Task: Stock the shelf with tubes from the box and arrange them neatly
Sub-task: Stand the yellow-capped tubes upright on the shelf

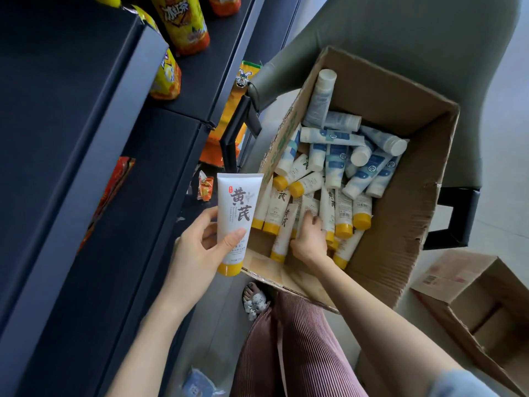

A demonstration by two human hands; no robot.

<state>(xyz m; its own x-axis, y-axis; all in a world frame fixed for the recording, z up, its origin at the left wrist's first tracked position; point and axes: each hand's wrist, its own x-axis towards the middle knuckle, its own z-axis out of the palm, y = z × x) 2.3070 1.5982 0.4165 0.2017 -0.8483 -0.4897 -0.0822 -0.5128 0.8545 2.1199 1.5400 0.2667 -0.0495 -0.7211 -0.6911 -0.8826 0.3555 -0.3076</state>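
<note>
Left hand gripping 1 upright tube, right hand reaching into box, grip unclear

A grey chair fills the far right of the scene, its black armrest sticking out at the right. At near right on the pale floor sits a smaller open cardboard carton, flaps up. At far left stand yellow and orange drink bottles and a yellow snack bag. More orange snack packets show lower down, with a red-orange packet at left. Near the bottom are ribbed pink trousers and a patterned slipper.
</note>
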